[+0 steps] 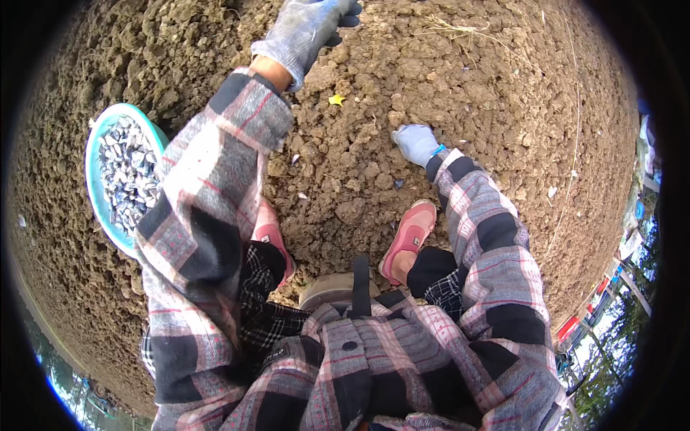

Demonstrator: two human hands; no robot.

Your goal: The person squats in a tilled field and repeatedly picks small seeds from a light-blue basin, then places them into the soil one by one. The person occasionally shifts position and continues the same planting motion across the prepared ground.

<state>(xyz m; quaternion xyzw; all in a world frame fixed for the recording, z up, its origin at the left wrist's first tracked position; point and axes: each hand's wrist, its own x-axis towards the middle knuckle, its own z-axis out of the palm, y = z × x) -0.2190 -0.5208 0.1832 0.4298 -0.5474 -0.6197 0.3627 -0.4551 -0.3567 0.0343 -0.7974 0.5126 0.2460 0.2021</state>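
Note:
My left hand (310, 35), in a grey knitted glove with darker fingers, reaches over the soil at the top of the view. Its fingers point right, and whether they hold anything cannot be made out. My right hand (416, 143), in a pale grey-blue glove, is low at the soil right of centre, its fingers curled and their tips hidden. Between the hands a yellow star-shaped piece (336, 100) lies on the clods. A turquoise basin (92, 161) at the left, partly behind my left sleeve, holds many dark-and-white pieces that look like seeds or shells.
Cloddy brown soil (345, 183) spreads around my pink shoes (412, 231). A round brown object (331, 288) is between my legs. Dry straw (458, 27) lies at the upper right, and a thin string (578, 118) runs along the right. Red objects (568, 327) and poles stand at the far right edge.

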